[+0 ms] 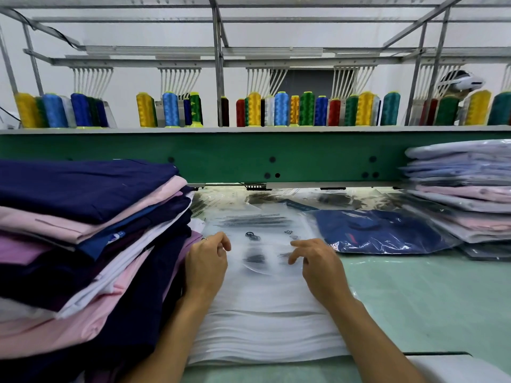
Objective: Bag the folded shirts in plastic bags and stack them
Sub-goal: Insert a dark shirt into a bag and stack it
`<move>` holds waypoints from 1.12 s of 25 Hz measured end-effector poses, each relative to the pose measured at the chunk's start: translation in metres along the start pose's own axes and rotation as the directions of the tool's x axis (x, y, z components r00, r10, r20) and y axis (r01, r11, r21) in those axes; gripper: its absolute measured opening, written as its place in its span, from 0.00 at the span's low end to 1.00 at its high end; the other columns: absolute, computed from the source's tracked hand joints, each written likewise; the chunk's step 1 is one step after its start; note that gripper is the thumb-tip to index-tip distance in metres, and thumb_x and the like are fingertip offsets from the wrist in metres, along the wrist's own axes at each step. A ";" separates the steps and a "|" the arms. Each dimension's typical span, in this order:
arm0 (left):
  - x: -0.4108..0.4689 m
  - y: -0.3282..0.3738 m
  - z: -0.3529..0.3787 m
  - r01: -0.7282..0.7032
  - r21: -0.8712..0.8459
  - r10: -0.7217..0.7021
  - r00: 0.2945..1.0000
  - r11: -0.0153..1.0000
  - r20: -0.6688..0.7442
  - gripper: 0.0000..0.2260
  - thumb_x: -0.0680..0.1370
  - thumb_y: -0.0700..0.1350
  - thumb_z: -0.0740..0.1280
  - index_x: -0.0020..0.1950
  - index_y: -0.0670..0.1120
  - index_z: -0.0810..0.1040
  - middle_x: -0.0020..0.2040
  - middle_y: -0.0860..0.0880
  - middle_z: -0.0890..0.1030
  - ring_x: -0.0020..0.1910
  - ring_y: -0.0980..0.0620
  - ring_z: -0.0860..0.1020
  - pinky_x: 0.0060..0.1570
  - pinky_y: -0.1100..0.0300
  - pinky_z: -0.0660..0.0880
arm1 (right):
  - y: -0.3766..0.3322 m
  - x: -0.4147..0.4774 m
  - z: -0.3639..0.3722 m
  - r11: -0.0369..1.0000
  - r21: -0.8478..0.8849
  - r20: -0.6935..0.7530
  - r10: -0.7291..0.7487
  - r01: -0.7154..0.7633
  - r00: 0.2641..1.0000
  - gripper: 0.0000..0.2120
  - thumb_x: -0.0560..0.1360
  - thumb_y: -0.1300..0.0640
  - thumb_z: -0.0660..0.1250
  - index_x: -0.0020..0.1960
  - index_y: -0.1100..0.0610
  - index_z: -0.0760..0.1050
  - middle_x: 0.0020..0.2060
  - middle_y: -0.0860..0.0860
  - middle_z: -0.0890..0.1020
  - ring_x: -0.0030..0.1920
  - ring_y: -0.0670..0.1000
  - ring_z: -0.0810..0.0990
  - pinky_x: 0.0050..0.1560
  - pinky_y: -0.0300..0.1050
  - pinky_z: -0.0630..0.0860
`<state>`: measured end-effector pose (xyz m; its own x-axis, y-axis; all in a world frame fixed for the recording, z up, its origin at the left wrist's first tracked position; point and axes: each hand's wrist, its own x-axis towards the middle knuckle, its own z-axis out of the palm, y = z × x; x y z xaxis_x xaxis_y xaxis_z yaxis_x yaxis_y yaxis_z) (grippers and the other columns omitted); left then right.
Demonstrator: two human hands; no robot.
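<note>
Bench (414, 299), pale green, runs under everything. Green machine beam (249, 156) crosses well beyond the fingers, with a row of thread spools (282, 109) on the ledge above it, yellow, blue, green and red.

Pile of folded shirts (83, 244), unbagged, navy, pink, purple and white, sits just left of the left fingers. Its edge touches the left wrist side.

Stack of bagged shirts (464, 194), pale blue and pink in clear film, is well right of the right fingers and farther back.

Stack of plastic bags (262, 313), flat, white-clear with black print, lies directly under both hands and both forearms.

Bagged blue shirt (381, 230) lies flat on the bench, just right of and beyond the right fingers, against the foot of the bagged stack.

Left hand (206, 261): fingers bent, tips bunched close on the top bag near its left edge. Whether they pinch the film, cannot tell. Ring (204, 238) on one finger.

Right hand (320, 266): fingers bent and slightly spread, tips down on the top bag near the print. Pinching or only touching, cannot tell, blurred.
</note>
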<state>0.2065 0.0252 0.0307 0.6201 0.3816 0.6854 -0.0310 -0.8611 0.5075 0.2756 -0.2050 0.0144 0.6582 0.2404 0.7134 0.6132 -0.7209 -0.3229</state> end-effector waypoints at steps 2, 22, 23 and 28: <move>-0.002 0.000 0.001 -0.005 0.049 0.003 0.999 0.999 0.038 0.15 0.71 0.31 0.65 0.42 0.51 0.83 0.37 0.49 0.83 0.40 0.43 0.79 0.40 0.49 0.75 | 0.004 0.000 0.003 0.998 0.011 -0.032 0.064 -0.064 0.997 0.23 0.70 0.77 0.62 0.47 0.54 0.87 0.56 0.49 0.85 0.60 0.50 0.80 0.58 0.45 0.76; -0.002 0.003 -0.002 -0.090 0.247 0.098 0.995 0.965 -0.022 0.18 0.62 0.30 0.70 0.45 0.48 0.71 0.39 0.48 0.80 0.38 0.43 0.79 0.42 0.52 0.74 | -0.005 -0.002 -0.002 0.972 0.002 -0.123 0.232 -0.233 0.965 0.19 0.68 0.74 0.63 0.47 0.51 0.70 0.40 0.47 0.76 0.47 0.54 0.75 0.45 0.47 0.63; -0.002 0.002 -0.001 -0.084 0.258 0.087 0.996 0.962 0.002 0.19 0.62 0.30 0.70 0.45 0.47 0.69 0.37 0.48 0.78 0.37 0.42 0.77 0.40 0.51 0.73 | -0.004 -0.002 -0.001 0.969 -0.026 -0.114 0.243 -0.247 0.963 0.19 0.69 0.74 0.63 0.46 0.50 0.69 0.39 0.46 0.75 0.45 0.53 0.73 0.44 0.47 0.61; -0.006 -0.005 0.011 -0.241 0.203 0.179 0.942 0.949 0.284 0.30 0.73 0.31 0.62 0.73 0.52 0.69 0.68 0.51 0.76 0.65 0.49 0.74 0.65 0.55 0.69 | -0.003 -0.002 0.002 0.974 -0.087 -0.050 0.204 -0.208 0.978 0.22 0.68 0.73 0.64 0.51 0.48 0.70 0.45 0.45 0.77 0.49 0.53 0.75 0.47 0.47 0.62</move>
<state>0.2113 0.0232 0.0186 0.8012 0.1104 0.5881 -0.0199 -0.9774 0.2106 0.2729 -0.2022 0.0125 0.7471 0.0554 0.6624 0.4225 -0.8089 -0.4089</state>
